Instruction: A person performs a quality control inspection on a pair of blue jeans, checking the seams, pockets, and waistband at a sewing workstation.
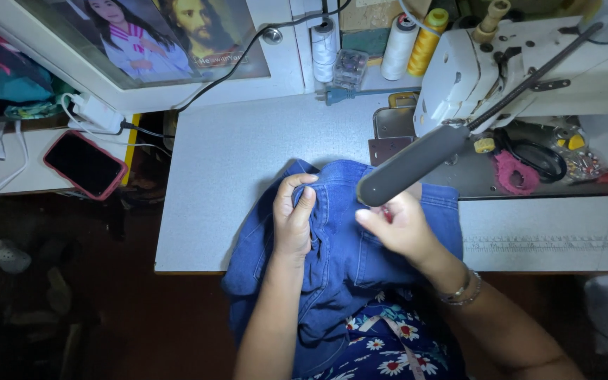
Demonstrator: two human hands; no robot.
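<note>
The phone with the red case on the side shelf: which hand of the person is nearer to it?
Left. The left hand grips the blue denim garment, closer to the phone. The right hand is farther away, beyond the left one, under the lamp head.

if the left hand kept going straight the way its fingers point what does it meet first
Probably more of the blue denim garment that the left hand pinches, then bare white table; depth is hard to judge.
</note>
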